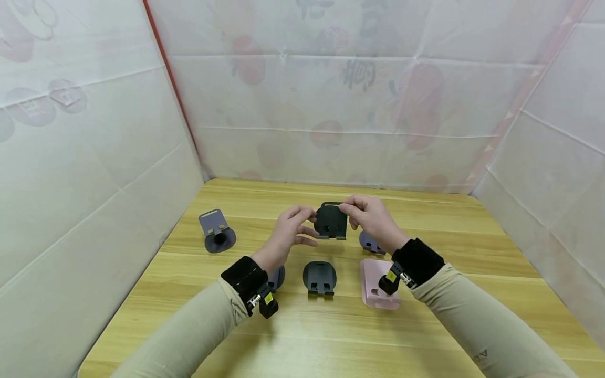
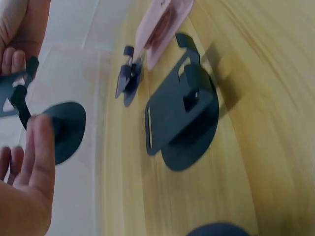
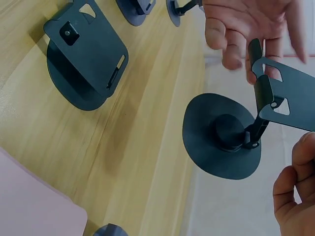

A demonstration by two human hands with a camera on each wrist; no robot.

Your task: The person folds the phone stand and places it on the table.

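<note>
Far left on the wooden table (image 1: 425, 220) a grey-purple phone stand (image 1: 216, 232) sits alone, plate raised, well apart from the hands. Next, a dark stand (image 1: 278, 276) lies mostly hidden under the left wrist, colour hard to call. Left hand (image 1: 288, 231) is held up over mid-table, fingers loosely extended, fingertips (image 1: 308, 212) at the left edge of the black stand (image 1: 331, 220); from the left wrist view the thumb (image 2: 42, 142) lies against its stem, so it looks like a light pinch, not a firm clench. The black stand is lifted off the table, between both hands, its round base (image 3: 222, 136) hanging free below the tilted plate (image 3: 290, 101). Below it, a folded dark grey stand (image 1: 320, 277) rests flat on the table near the front. Right hand (image 1: 371, 218) pinches the plate's upper right corner with thumb and forefinger. Just behind that wrist a small grey-purple stand (image 1: 368, 243) is partly hidden. Rightmost, a pink stand (image 1: 375, 283) lies folded flat, touching the table. No readable writing on any stand; faint letters on the right sleeve (image 1: 487, 315) are illegible.
</note>
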